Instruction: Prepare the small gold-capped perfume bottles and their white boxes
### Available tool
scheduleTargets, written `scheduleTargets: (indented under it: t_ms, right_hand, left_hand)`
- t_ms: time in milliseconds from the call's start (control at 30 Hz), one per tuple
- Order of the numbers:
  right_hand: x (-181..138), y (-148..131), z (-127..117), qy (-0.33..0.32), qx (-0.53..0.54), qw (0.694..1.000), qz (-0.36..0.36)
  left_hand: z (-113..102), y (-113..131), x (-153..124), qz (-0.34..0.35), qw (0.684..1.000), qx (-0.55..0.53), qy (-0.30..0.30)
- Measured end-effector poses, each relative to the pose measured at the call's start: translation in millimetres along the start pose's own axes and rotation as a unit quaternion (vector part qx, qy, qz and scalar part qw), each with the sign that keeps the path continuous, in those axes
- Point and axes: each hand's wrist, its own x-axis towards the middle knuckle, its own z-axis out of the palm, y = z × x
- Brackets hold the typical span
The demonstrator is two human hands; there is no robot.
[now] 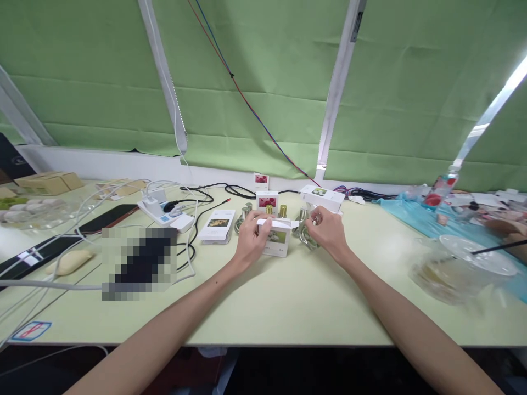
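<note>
My left hand (252, 236) is closed on a small white box (276, 249) with a green picture, standing upright on the table with its top flap open. Just to its right, my right hand (328, 233) has its fingers curled round a clear glass bottle (308, 237), partly hidden by them. A silver cap (303, 213) shows beside that bottle. Behind the box rise two gold caps (282, 210), their bottles mostly hidden. Silver-capped bottles (247, 210) stand behind my left hand.
White boxes with red pictures (267, 199) stand at the back. Another white box (323, 193) lies behind my right hand; one with a yellow picture (218, 225) lies left. Cables and a power strip (158, 211) spread leftward. A clear plastic container (447, 274) sits right.
</note>
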Motion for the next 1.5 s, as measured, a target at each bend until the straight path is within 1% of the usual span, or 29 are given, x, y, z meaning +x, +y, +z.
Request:
scheduleTargets:
  t_ms: [200,333,500,600,700,767,933,1033,1100,1167,1300,1400,1500]
  right_hand:
    - [0.4,3.2,3.5,0.001,0.032,0.999,-0.031]
    - [-0.1,1.6,4.1,-0.004,0.047,0.998,-0.049]
    - [-1.7,0.2,5.1,-0.020,0.054,0.998,-0.038]
    - [-3.4,-1.9,4.7,0.005,0.062,0.997,-0.039]
    - [-6.2,-6.8,2.1,0.045,0.100,0.991,-0.071]
    - [-8.4,-10.1,0.4,0.045,0.131,0.986,-0.095]
    - [-11.9,-12.3,0.7,-0.053,0.176,0.975,-0.125]
    - [-13.5,-12.6,1.4,-0.077,0.199,0.968,-0.134]
    - [-15.0,-14.2,1.0,-0.087,0.220,0.963,-0.125]
    - [-16.9,-16.6,0.4,-0.105,0.257,0.955,-0.107]
    - [-19.9,-20.9,0.7,-0.160,0.353,0.920,-0.048]
    - [-20.4,-23.1,1.0,-0.199,0.384,0.902,-0.003]
    - [-20.5,-25.4,0.2,-0.232,0.408,0.883,0.026]
  left_hand:
    - [0.7,-2.1,-0.5,0.016,1.000,0.002,-0.001]
    - [1.8,-3.0,-1.0,0.013,1.000,-0.018,-0.021]
    - [2.8,-5.2,-0.7,0.028,0.998,-0.032,-0.044]
    - [2.5,-5.9,-0.7,0.034,0.998,-0.036,-0.050]
    - [1.7,-4.5,-0.9,0.033,0.998,-0.032,-0.054]
    - [1.2,-2.6,-1.0,0.028,0.998,-0.031,-0.053]
    - [0.9,0.7,-1.2,0.030,0.998,-0.023,-0.049]
    - [1.6,-0.3,-1.1,0.030,0.998,-0.028,-0.049]
    - [2.1,-1.4,-0.9,0.028,0.998,-0.035,-0.044]
    - [2.5,-2.0,-0.6,0.026,0.999,-0.033,-0.029]
    - [2.7,-1.8,-0.4,0.024,0.999,-0.021,0.005]
    - [2.9,-0.9,-0.5,0.019,0.999,-0.023,0.022]
    - [3.1,0.3,-0.4,0.015,0.999,-0.023,0.028]
